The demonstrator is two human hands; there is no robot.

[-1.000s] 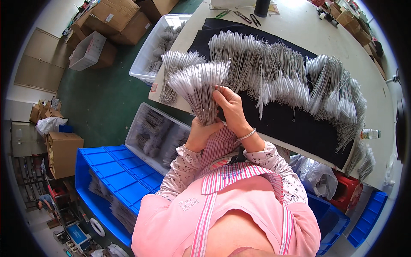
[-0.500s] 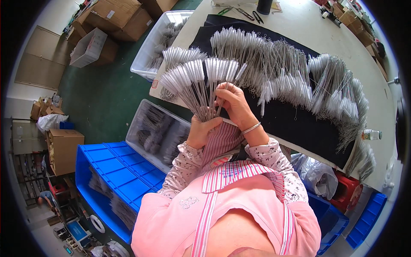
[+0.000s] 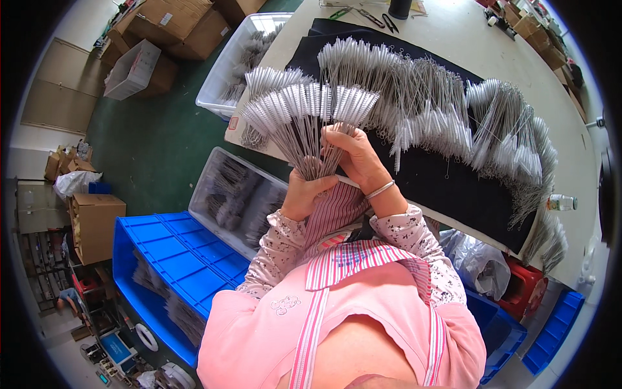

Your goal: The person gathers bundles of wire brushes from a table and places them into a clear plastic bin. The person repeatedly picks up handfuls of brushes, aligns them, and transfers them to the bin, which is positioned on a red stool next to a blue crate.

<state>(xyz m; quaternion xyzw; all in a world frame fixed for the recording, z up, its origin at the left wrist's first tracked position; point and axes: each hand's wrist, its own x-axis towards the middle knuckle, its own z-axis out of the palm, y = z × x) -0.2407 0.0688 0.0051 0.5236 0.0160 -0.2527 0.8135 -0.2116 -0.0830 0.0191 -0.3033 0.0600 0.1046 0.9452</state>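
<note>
**Fan of wire brushes [image 3: 308, 107] was gripped by left hand [image 3: 302, 196] below and right hand [image 3: 353, 154] at its side**

A pale table [image 3: 499, 61] filled much of the upper part of the view, with a black cloth [image 3: 427, 194] spread over it. Many laid-out brushes [image 3: 395, 91] covered the far part of the cloth in an uneven band that curved toward the table's right end. Left of the person, a blue crate [image 3: 181, 249] and, beyond it, a smaller grey bin [image 3: 218, 154] contained more brushes.

The fan of wire brushes was between the 2 hands, in front of the person and near the table's close edge. The left hand was closed round the gathered lower stems, its thumb lying across them. The right hand was higher up, at the fan's right side, its thumb and fingers closed on stems just below the bristles.

The stems were thin, grey and metallic, bunched tightly at the bottom and spread apart upward. White, narrow bristle heads formed a wide arc along the top, leaning outward at both ends, with a slim gap near the middle. A clear bottle [image 3: 561, 202] stood or lay near the table's right end; a bracelet [image 3: 380, 189] circled the right wrist.
</note>
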